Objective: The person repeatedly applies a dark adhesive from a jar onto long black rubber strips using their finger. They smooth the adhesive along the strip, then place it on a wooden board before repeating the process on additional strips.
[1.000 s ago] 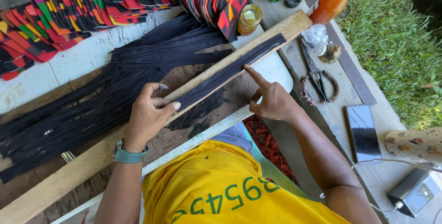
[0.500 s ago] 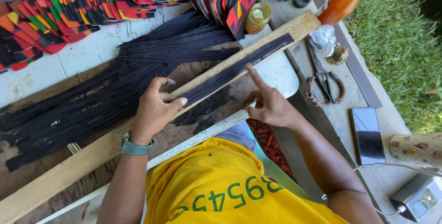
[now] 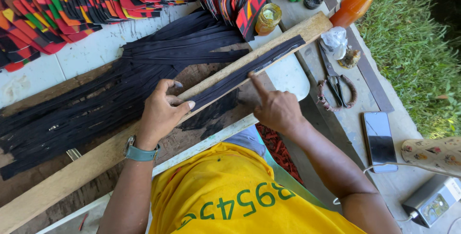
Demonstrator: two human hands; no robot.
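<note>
Pressing black strips (image 3: 249,68) on a plank (image 3: 96,159): left hand (image 3: 161,114) curled; right hand (image 3: 276,109) pointing.

The long plank (image 3: 144,133) is bare, pale wood, rough-grained; the black strips (image 3: 249,68) on it look like matt leather or rubber — hard to tell. The phone (image 3: 379,140) is glossy glass, the scissors (image 3: 338,87) dull metal.

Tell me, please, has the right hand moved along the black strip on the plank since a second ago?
Yes. The right hand has slid slightly along the black strip toward the left hand, away from the plank's far end; its forefinger presses on the strip.
</note>
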